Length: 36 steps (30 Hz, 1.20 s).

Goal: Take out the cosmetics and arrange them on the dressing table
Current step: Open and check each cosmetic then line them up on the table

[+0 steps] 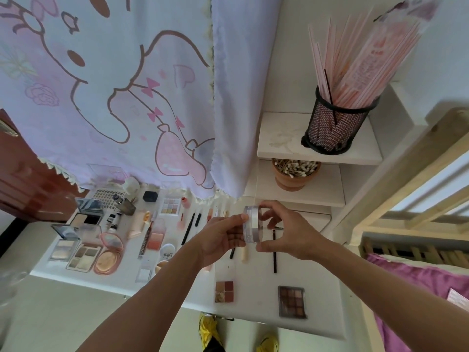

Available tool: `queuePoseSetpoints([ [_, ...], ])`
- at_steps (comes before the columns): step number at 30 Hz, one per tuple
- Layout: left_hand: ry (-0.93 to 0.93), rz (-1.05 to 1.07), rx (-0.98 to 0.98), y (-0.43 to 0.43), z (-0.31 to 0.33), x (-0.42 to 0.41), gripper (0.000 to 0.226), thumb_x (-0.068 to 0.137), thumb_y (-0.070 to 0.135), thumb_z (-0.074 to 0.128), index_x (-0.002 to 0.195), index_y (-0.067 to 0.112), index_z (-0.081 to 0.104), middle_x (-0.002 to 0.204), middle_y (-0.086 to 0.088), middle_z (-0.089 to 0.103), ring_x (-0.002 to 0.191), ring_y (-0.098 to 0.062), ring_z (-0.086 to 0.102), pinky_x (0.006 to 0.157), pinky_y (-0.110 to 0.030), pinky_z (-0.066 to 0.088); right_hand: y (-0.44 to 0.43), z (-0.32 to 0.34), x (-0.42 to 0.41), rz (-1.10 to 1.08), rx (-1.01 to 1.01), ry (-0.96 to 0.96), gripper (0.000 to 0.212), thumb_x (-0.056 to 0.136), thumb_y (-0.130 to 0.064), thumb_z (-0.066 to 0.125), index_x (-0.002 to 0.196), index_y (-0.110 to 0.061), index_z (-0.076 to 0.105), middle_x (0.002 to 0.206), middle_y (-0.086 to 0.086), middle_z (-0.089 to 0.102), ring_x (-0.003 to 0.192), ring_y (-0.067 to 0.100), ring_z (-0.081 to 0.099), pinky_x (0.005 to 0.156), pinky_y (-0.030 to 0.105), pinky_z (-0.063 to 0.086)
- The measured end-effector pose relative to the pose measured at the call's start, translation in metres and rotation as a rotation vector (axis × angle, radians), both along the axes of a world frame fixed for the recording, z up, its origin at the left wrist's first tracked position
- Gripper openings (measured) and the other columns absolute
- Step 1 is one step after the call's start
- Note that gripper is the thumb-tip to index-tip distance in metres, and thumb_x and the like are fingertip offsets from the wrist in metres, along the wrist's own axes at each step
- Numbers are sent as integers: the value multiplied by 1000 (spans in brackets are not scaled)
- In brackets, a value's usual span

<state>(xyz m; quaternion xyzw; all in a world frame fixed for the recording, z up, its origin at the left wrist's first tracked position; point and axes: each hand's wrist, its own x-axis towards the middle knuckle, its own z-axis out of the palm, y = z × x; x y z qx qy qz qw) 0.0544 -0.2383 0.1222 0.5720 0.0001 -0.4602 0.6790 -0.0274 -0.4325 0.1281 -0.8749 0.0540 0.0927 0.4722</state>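
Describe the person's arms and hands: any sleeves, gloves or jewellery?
The left forearm and right forearm are bare, no sleeves in view. The left hand and right hand wear no gloves; no rings, watch or bracelet show.

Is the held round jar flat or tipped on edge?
Tipped on edge: left hand and right hand grip the round jar, its flat faces turned sideways.

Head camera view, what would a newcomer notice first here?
The left hand and right hand pinch a round clear compact at centre, above the white dressing table. A big pastel cartoon curtain hangs behind, upper left. A black mesh holder of pink sticks stands on the shelf at upper right.
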Motion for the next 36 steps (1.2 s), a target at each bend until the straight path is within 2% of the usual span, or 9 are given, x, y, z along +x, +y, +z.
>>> queuePoseSetpoints([
  [5,-11,12,2,4,1,0,55,77,33,71,113,-8,64,95,-21,64,77,-22,61,70,-28,54,2,0,1,-39,83,47,100,50,-74,77,137,-39,44,108,-14,63,94,3,62,91,34,53],
  [8,-5,13,1,7,2,-1,43,79,30,74,104,-4,67,87,-17,65,73,-20,61,66,-26,54,5,2,2,-35,59,19,89,51,-66,80,129,-39,49,107,-16,64,94,2,61,89,35,54],
  [12,-1,3,-1,10,1,-1,38,79,29,69,101,-1,67,85,-16,65,71,-20,61,65,-26,53,8,-1,2,7,15,6,88,59,-45,89,132,-44,40,115,-21,57,99,2,57,90,33,51],
  [17,-15,-23,6,12,1,-2,38,80,29,68,101,-2,67,86,-15,66,71,-19,61,67,-25,53,10,1,0,-22,46,26,99,50,-70,79,138,-38,45,112,-19,59,100,2,59,92,35,52],
  [22,-9,-17,14,11,0,-4,40,78,29,69,102,-3,66,86,-15,66,71,-19,61,66,-25,53,11,-1,-3,15,-14,-10,90,56,-52,87,133,-44,40,117,-26,54,100,2,56,90,37,52],
  [25,1,-17,-8,11,-2,-4,46,77,32,74,105,-4,67,89,-17,66,74,-20,62,68,-26,54,10,-1,-6,-5,25,29,104,50,-74,77,140,-45,35,119,-23,53,101,1,57,92,35,52],
  [27,0,-17,-4,12,-3,-4,50,76,33,75,107,-5,66,91,-19,66,76,-22,62,70,-28,54,10,0,-7,-27,43,49,106,48,-85,69,140,-41,41,113,-20,57,99,1,59,92,34,52],
  [33,-3,-12,11,9,-5,-7,54,76,31,72,112,-9,63,95,-21,65,78,-24,61,73,-30,53,9,-1,-10,-1,3,2,87,58,-50,87,132,-46,42,117,-24,55,98,2,57,92,37,52],
  [36,0,-19,0,9,-5,-7,51,76,32,72,110,-5,65,96,-20,66,79,-24,62,75,-31,52,9,0,-10,-8,31,48,94,57,-68,79,139,-45,38,117,-20,55,100,1,58,93,34,51],
])
